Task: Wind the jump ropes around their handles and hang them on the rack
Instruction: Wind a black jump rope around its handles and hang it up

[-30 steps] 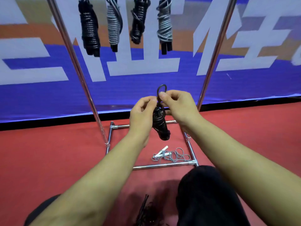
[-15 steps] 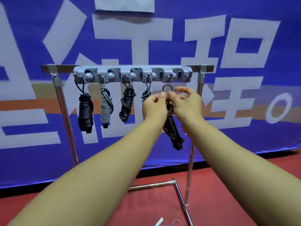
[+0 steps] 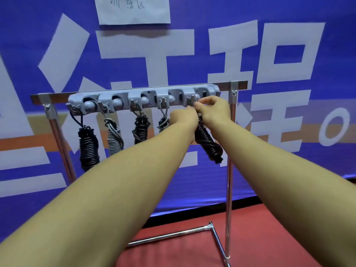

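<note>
A blue banner (image 3: 192, 54) with large pale characters fills the wall behind, with a red floor mat (image 3: 260, 237) below and a sheet of paper (image 3: 133, 10) taped near the top. In front stands a chrome rack (image 3: 228, 189) whose top bar carries a grey hook strip (image 3: 142, 99). Both bare arms reach forward to the strip's right end. The left hand (image 3: 183, 117) and right hand (image 3: 214, 108) meet there, fingertips pinching the top loop of a wound black jump rope (image 3: 208, 143), which hangs tilted just below and between the two hands, at a hook. Whether the loop is already over the hook cannot be told. To the left of the hands, four wound ropes hang from their own hooks: a black one (image 3: 88, 149) farthest away, then a grey one (image 3: 114, 139), another black one (image 3: 140, 128), and a fourth (image 3: 163, 120) partly hidden behind the left hand.
</note>
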The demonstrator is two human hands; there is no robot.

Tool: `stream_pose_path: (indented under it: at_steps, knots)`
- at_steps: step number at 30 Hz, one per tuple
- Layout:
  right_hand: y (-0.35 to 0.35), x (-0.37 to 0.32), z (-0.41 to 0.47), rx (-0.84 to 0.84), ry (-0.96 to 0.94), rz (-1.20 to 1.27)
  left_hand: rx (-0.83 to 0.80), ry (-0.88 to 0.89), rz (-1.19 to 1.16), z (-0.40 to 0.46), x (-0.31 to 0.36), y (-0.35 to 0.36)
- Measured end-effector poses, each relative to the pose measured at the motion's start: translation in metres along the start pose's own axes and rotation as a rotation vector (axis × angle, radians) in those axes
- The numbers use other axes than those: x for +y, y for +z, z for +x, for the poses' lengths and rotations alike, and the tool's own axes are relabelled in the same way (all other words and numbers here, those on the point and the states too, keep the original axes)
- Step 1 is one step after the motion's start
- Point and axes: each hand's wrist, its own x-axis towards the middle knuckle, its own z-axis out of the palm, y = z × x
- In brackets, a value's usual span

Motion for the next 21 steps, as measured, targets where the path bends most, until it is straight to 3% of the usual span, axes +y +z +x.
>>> stream_pose_path:
  at_steps: [3,8,12,21]
  knots:
    - [-0.005,0.004,-0.009,-0.041,0.003,-0.056,-0.005,0.031,0.072,0.003,-0.012,-0.006]
    - [-0.020,-0.009,-0.040,-0.042,-0.073,-0.086,-0.047,0.336,0.339,-0.029,-0.011,-0.033]
    - [-0.024,-0.007,-0.093,-0.243,-0.024,-0.123,-0.129,0.514,0.506,-0.065,-0.044,-0.083]
    - [0.035,0.116,-0.248,-0.681,0.118,-0.229,-0.081,0.286,0.698,-0.099,-0.221,-0.225]
